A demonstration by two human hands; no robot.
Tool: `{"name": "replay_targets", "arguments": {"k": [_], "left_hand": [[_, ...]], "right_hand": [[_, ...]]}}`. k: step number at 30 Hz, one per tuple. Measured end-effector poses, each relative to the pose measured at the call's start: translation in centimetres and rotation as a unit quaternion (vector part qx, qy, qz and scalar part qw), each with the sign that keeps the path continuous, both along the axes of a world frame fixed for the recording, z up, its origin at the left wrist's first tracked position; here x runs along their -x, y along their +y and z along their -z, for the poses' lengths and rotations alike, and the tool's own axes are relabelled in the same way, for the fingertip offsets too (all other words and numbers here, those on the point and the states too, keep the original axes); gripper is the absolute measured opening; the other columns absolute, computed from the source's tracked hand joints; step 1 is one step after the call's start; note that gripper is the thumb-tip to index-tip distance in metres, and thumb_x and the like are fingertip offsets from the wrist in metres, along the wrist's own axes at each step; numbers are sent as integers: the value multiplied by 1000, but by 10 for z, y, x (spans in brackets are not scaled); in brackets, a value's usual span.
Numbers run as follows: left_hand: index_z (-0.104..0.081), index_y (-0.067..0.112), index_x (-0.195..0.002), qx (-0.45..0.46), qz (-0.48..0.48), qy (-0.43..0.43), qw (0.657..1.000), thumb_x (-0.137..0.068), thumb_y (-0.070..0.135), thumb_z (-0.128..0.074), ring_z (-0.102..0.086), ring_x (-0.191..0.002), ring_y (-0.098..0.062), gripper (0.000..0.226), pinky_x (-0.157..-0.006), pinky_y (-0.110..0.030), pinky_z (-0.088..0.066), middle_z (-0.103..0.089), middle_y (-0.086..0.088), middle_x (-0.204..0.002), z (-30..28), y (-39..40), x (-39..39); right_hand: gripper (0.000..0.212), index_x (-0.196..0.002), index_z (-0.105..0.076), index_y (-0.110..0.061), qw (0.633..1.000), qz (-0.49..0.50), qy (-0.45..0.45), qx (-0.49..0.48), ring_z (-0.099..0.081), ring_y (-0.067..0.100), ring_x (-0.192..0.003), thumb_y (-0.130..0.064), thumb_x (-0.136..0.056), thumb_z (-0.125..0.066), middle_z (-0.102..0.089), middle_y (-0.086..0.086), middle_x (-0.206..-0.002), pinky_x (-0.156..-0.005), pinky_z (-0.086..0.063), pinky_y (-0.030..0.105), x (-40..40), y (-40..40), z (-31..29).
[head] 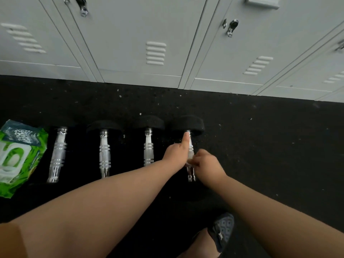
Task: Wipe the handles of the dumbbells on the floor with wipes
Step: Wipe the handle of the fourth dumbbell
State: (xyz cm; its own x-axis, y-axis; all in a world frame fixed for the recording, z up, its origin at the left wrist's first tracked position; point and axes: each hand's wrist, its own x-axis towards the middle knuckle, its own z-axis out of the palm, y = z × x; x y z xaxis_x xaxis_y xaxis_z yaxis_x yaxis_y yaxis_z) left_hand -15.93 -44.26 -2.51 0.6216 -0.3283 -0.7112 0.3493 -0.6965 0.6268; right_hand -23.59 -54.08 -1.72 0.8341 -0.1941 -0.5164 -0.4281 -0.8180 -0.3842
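Observation:
Four dumbbells with black heads and chrome handles lie side by side on the black floor. Both hands are at the rightmost dumbbell (188,123). My left hand (176,154) sits just left of its handle (191,174), with the index finger laid straight along the bar up to the far head. My right hand (207,163) is curled round the middle of the same handle. A small pale patch that looks like a wipe (188,161) peeks out between the two hands. The other three handles (57,155), (104,155), (148,151) lie untouched to the left.
A green pack of wipes (18,157) lies on the floor at the far left, beside the first dumbbell. Grey metal lockers (149,34) run along the back. My shoe (222,229) is on the floor below the hands. Speckled black floor extends to the right.

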Motion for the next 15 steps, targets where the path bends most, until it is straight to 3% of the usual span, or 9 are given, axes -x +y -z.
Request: {"name": "replay_targets", "arguments": {"k": [3,5,6,8,10,12,15], "left_hand": [[-68,4,-102,-4,43,-21,999,-93,64,-12,-58,-105,-28,83,-92,-33,-40,-63,-14,-109,0,1,-5],[-64,10,-79,8,77,-50,996,-94,62,-17,-59,-88,-21,72,-83,-33,-43,-63,-8,-88,-2,5,-4],[-64,14,-81,14,110,-75,991,-95,61,-20,-59,-89,-19,66,-84,-33,-44,-63,-5,-87,-2,7,-3],[-64,17,-114,7,218,-145,965,-95,59,-24,-56,-116,-21,61,-100,-35,-43,-64,-5,-119,1,13,2],[-53,16,-133,-29,334,-198,921,-95,59,-22,-41,-135,-23,66,-109,-39,-37,-43,-6,-147,6,15,5],[-47,13,-138,-58,388,-214,894,-94,60,-21,-33,-140,-25,69,-111,-40,-34,-28,-7,-155,8,17,7],[-44,10,-139,-78,414,-231,877,-94,61,-21,-28,-142,-26,72,-112,-38,-29,-29,-9,-155,5,18,6]], "right_hand": [[31,-105,-72,-17,989,-102,109,17,-60,20,-103,-3,-85,-52,-61,1,-108,-89,-48,27,9,-16,-6],[30,-107,-71,-15,987,-78,137,20,-60,19,-106,-5,-87,-51,-64,2,-112,-91,-49,29,5,-26,-10],[29,-109,-70,-15,993,-25,110,27,-60,19,-106,-7,-88,-51,-64,2,-112,-88,-49,27,1,-29,-10],[29,-115,-67,-16,992,120,30,11,-62,19,-103,-10,-91,-52,-64,2,-116,-79,-46,22,-4,-27,-8],[30,-119,-65,-15,979,201,12,-38,-63,18,-101,-13,-93,-51,-66,5,-118,-76,-43,20,-3,-17,1],[29,-116,-66,-12,977,204,39,-55,-64,21,-99,-14,-93,-49,-69,8,-111,-73,-43,20,0,-4,11],[24,-78,-62,-11,987,82,135,19,-64,27,-96,-12,-93,-44,-62,4,-79,-61,-43,24,-4,-1,7]]}}
